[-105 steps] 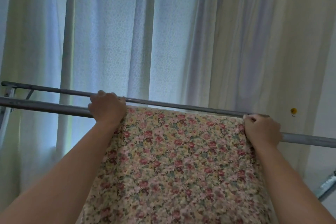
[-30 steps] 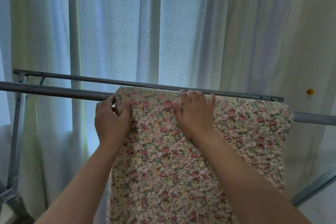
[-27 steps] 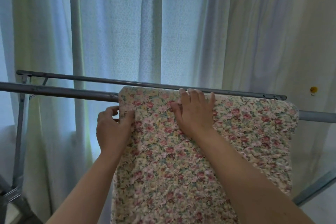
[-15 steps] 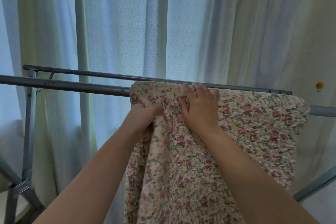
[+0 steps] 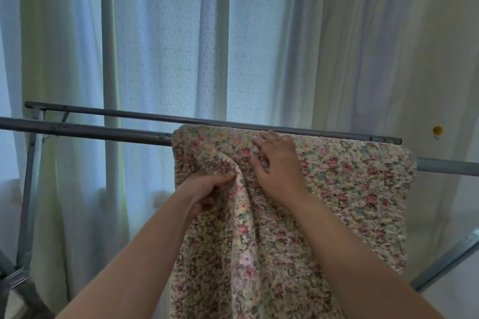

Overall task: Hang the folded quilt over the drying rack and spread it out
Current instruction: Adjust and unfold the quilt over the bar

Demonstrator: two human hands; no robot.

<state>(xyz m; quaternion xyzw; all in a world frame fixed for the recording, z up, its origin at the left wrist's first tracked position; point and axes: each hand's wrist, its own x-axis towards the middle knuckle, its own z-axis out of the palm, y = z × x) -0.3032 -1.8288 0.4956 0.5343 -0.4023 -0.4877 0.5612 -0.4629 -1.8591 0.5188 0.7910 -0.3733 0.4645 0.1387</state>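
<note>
A floral quilt (image 5: 357, 189) hangs folded over the near grey bar of the drying rack (image 5: 85, 131), towards the bar's right part. My left hand (image 5: 207, 186) pinches a fold of the quilt's top layer below the bar, bunching the cloth into a ridge. My right hand (image 5: 278, 163) lies on the quilt just below the bar, its fingertips curled into the cloth beside that ridge. The quilt's lower end runs out of view at the bottom.
A second, thinner rack bar (image 5: 155, 115) runs behind the first. A rack upright (image 5: 28, 189) stands at left and a slanted leg (image 5: 445, 264) at lower right. Pale curtains (image 5: 166, 46) hang close behind, and a small yellow pin (image 5: 437, 130) sits on the wall.
My left hand has moved from the quilt's left edge inward and gripped the top layer, pulling it into a ridge. My right hand slid slightly down and curled its fingers.
</note>
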